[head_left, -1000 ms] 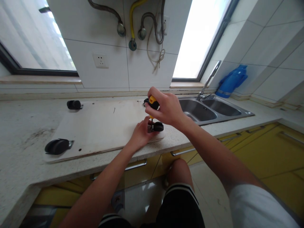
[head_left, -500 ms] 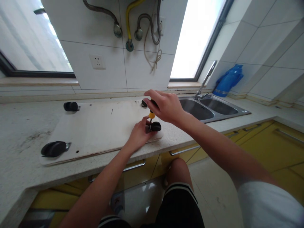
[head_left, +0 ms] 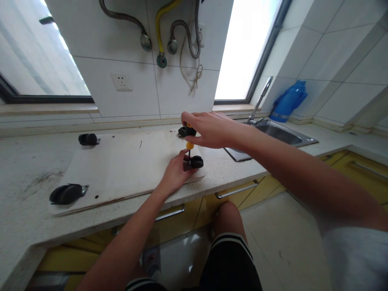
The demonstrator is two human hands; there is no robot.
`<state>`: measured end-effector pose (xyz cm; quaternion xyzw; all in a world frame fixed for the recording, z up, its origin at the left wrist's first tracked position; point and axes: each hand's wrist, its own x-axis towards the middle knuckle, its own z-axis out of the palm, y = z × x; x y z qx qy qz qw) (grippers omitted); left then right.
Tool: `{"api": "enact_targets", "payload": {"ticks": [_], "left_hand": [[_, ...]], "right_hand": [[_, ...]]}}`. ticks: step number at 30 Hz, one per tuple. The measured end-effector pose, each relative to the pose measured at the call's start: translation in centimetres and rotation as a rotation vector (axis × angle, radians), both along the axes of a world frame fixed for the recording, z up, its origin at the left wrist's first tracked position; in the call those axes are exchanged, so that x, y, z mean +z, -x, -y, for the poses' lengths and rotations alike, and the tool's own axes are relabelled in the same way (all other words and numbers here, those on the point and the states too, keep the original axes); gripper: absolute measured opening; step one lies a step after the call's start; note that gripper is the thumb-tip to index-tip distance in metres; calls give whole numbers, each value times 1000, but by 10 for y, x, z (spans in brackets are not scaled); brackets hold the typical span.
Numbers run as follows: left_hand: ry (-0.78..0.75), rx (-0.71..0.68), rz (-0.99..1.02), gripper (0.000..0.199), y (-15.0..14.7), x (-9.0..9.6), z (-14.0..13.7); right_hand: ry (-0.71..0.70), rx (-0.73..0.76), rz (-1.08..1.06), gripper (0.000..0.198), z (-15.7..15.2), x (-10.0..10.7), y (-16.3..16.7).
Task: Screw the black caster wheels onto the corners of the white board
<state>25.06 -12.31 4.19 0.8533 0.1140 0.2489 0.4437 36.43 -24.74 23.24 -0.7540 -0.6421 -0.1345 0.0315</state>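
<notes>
A white board (head_left: 127, 161) lies on the counter with black caster wheels at its corners. My right hand (head_left: 209, 128) is closed on the black-and-yellow handle of a screwdriver (head_left: 189, 144), which stands nearly upright. Its shaft runs down to the metal mount of the near right caster (head_left: 197, 162). My left hand (head_left: 175, 173) rests on the board, its fingers gripping around that caster's mount beside the shaft. Any screw under the tip is hidden by the fingers.
Other casters sit at the near left (head_left: 67, 194), far left (head_left: 87, 139) and far right (head_left: 182, 132) of the board. A small dark screw-like piece (head_left: 140, 144) lies on it. A steel sink (head_left: 281, 133) with a faucet (head_left: 260, 101) and a blue jug (head_left: 288, 101) stand right.
My right hand has turned about the screwdriver handle, the wrist and forearm now higher and flatter, baring more of the handle. My left hand stays at the caster. The view has shifted slightly.
</notes>
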Motion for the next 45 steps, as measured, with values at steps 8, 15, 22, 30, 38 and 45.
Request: {"api": "enact_targets", "payload": {"ticks": [8,15,22,30,38,45], "left_hand": [[-18,4,6,74,0,0,1],[-19,2,8,76,0,2,3],[-28,11,-2,74,1,2,1],[-23,13,-9,67,1,2,1],[10,-17,22,67,1,2,2],[3,-24,45,72,1,1,2]], "right_hand": [[-17,-173,-13,42,5,15,1],[-31,-104,-48,36,-1,18,-10],[127,-1,-107,40,-4,19,-3],[149,31,-103,51,-5,17,12],[-54,-20,-93,41,-14,2,8],[-118,150,-302,41,-18,-12,-11]]}}
